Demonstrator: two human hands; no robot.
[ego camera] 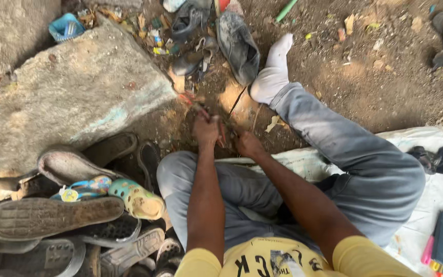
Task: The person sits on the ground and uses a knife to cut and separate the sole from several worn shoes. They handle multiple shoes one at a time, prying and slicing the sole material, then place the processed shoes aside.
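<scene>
Head view: two hands, left hand (206,129) and right hand (247,144), grip one tool (193,102).

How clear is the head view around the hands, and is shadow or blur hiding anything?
Head view: soft, even daylight, no glare. The left hand and right hand lie in dim shade, slightly soft, so the thin thing between them is unclear. The big stone and pile of shoes read sharply. Edges bend a little from the wide lens.

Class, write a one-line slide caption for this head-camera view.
Seated on the ground, a person's left hand and right hand work a thin strand beside a stone slab and piled worn shoes.
</scene>
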